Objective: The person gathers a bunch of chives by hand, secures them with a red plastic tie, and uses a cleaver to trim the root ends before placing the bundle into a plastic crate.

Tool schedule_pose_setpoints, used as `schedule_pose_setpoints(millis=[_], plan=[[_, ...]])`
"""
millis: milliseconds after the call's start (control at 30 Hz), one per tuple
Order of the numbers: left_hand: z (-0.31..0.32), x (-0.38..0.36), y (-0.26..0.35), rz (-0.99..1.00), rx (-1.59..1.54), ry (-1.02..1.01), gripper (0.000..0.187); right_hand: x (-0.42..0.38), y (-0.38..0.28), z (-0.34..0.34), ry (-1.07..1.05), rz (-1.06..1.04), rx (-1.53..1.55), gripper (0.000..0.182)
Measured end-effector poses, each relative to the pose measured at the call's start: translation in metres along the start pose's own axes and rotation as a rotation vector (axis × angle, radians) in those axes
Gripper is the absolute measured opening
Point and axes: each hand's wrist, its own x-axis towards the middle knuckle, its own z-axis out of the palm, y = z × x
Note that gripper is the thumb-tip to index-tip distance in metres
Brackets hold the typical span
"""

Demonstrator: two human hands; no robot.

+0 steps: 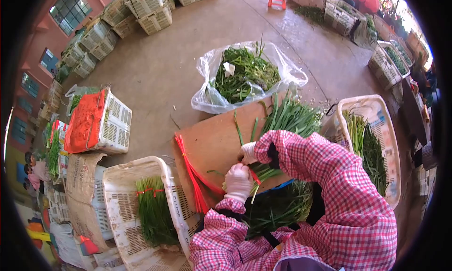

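My left hand [238, 181] and my right hand [248, 153], both in white gloves, meet over a board [212, 151]. Their fingers are closed together beside a bunch of long green stalks [267, 171] that look like garlic chives. A red tie [255, 176] goes round this bunch, and both hands seem to pinch its ends, though the fingers largely hide them. Left of my hands lies a bundle of loose red ties [192, 174]. A heap of green leaves [294, 116] spreads over the board's far right corner. More greens [282, 207] lie below my forearms.
A white crate [110, 186] at left holds tied green bunches [154, 209]. Another crate [395, 153] with stalks stands at right. Beyond the board sits a clear plastic bag [207, 94] of green scraps. A crate with a red cover [87, 122] and stacked crates [153, 16] stand farther off.
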Motion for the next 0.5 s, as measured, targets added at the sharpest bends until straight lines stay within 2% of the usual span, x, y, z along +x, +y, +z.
schedule_pose_setpoints(millis=[33,133,200,267,300,333,367,400,433,500], plan=[[-0.002,0.002,-0.001,-0.002,0.041,-0.089,0.010,0.005,-0.001,-0.003,-0.037,-0.022,-0.022,0.026],[-0.001,0.003,-0.004,0.047,0.106,-0.188,0.010,0.017,0.004,-0.003,-0.135,-0.039,-0.066,0.024],[-0.015,0.011,0.007,0.108,0.165,-0.182,0.008,0.032,0.012,-0.001,-0.150,0.029,-0.123,0.024],[-0.019,0.014,0.016,0.104,0.308,-0.364,0.008,0.058,0.027,0.020,-0.074,0.218,-0.227,0.024],[-0.018,0.017,0.020,0.105,0.350,-0.412,0.008,0.076,0.039,0.038,0.026,0.367,-0.287,0.024],[-0.017,0.019,0.022,0.082,0.410,-0.452,0.008,0.105,0.061,0.067,0.267,0.657,-0.330,0.024],[-0.017,0.019,0.018,0.073,0.321,-0.384,0.006,0.149,0.075,0.102,0.993,1.236,-0.206,0.024],[-0.012,0.020,0.017,0.111,0.313,-0.406,0.004,0.170,0.111,0.122,1.081,1.176,-0.232,0.026],[-0.003,0.017,0.013,0.121,0.296,-0.314,0.005,0.151,0.099,0.111,1.165,1.113,-0.262,0.029],[0.021,0.013,0.015,0.068,0.309,-0.393,0.007,0.195,0.159,0.135,1.219,1.189,-0.584,0.035]])
